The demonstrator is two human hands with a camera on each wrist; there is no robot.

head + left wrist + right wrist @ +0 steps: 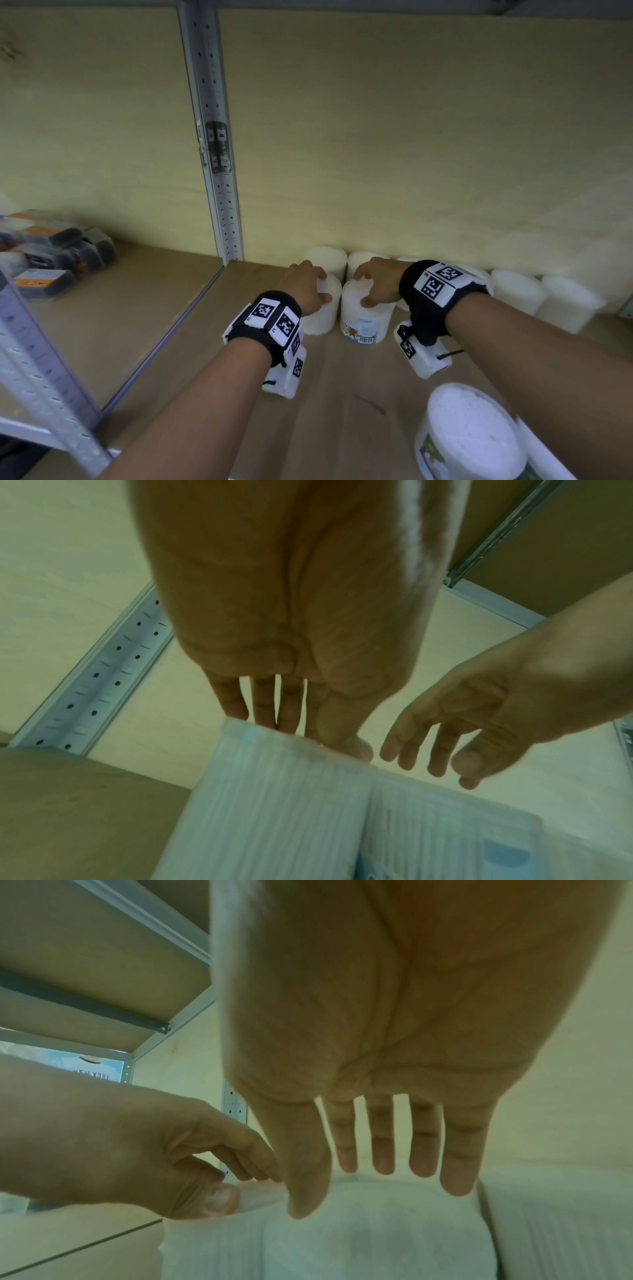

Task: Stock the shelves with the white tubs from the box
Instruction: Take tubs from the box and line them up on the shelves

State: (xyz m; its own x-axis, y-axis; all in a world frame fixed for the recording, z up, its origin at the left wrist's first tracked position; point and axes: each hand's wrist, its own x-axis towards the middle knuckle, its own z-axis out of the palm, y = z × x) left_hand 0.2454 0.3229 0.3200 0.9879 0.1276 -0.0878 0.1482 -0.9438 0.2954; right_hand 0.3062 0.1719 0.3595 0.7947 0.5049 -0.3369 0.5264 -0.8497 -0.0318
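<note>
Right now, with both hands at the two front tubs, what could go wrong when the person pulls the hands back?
1. The left hand holds the left tub by its top, close beside the labelled tub; lifting carelessly could tip either one.
2. The near tub sits just beside the right forearm; pulling back the right hand might knock it, I think.

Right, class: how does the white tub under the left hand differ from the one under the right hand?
The right tub shows a blue printed label and barcode toward the camera; the left tub shows only plain ribbed white wall. The left hand curls thumb and fingers over the left tub's top; the right hand lies over the right tub with straighter fingers. Both stand upright, side by side on the shelf.
</note>
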